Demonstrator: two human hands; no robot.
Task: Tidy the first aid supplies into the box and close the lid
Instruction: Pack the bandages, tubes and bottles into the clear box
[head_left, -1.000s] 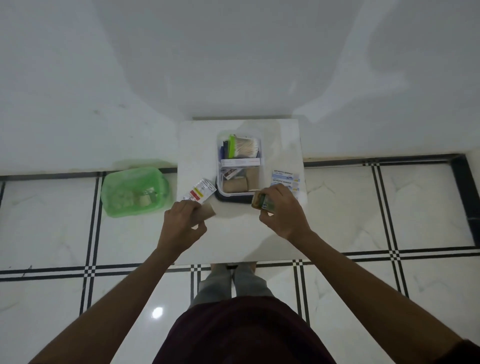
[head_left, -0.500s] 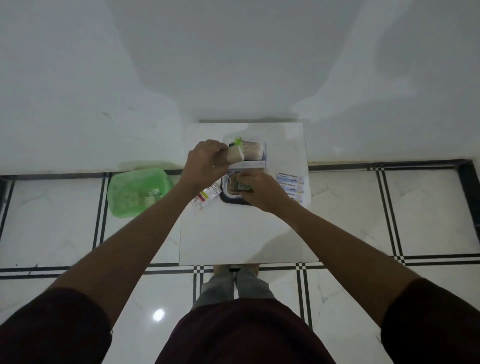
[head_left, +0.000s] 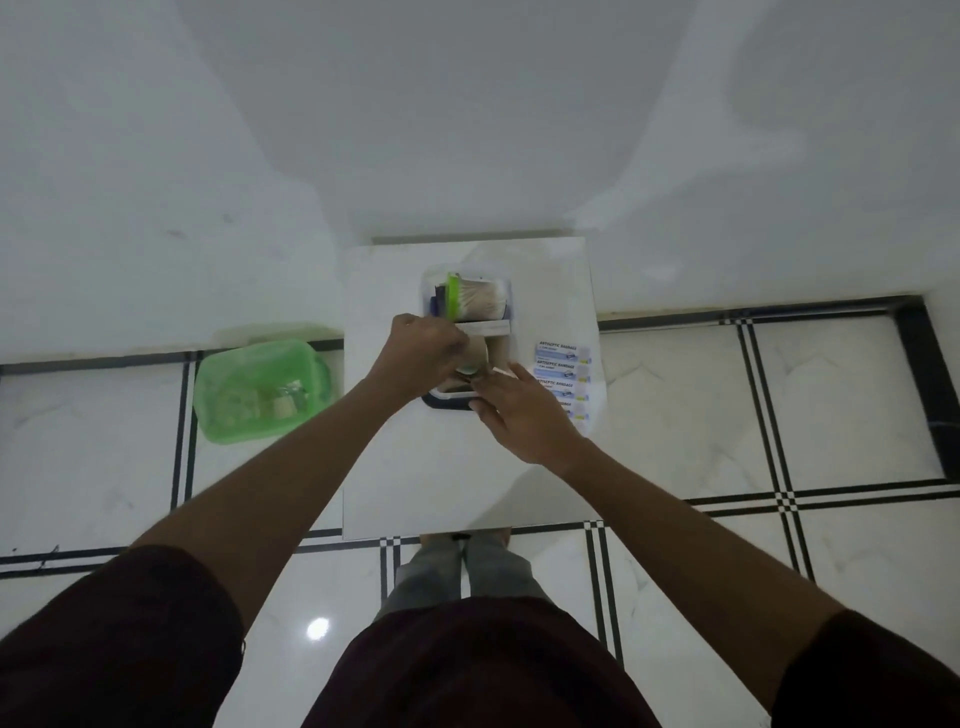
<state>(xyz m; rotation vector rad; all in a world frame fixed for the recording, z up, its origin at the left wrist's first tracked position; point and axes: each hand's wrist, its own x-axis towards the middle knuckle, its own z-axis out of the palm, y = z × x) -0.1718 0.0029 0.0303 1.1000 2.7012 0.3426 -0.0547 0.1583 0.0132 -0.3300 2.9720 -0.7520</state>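
Clear plastic box (head_left: 470, 332) at far centre of white table (head_left: 415, 467), lid off, packed with supplies. Left hand (head_left: 423, 353) over box, grip hidden. Right hand (head_left: 519, 410) at near edge, fingers loosely apart. Antiseptic bandage strips (head_left: 563, 376) just beside. Green tub (head_left: 260, 389) on floor.

Two hands: the left hand (head_left: 423, 353) and right hand (head_left: 514, 413), fingertips nearly meeting over one clear box (head_left: 467, 306). One pack of cotton swabs (head_left: 480, 301) lies beyond the fingers. Right of the fingers, perhaps five antiseptic bandage strips (head_left: 563, 371). One green basket (head_left: 260, 387) left.
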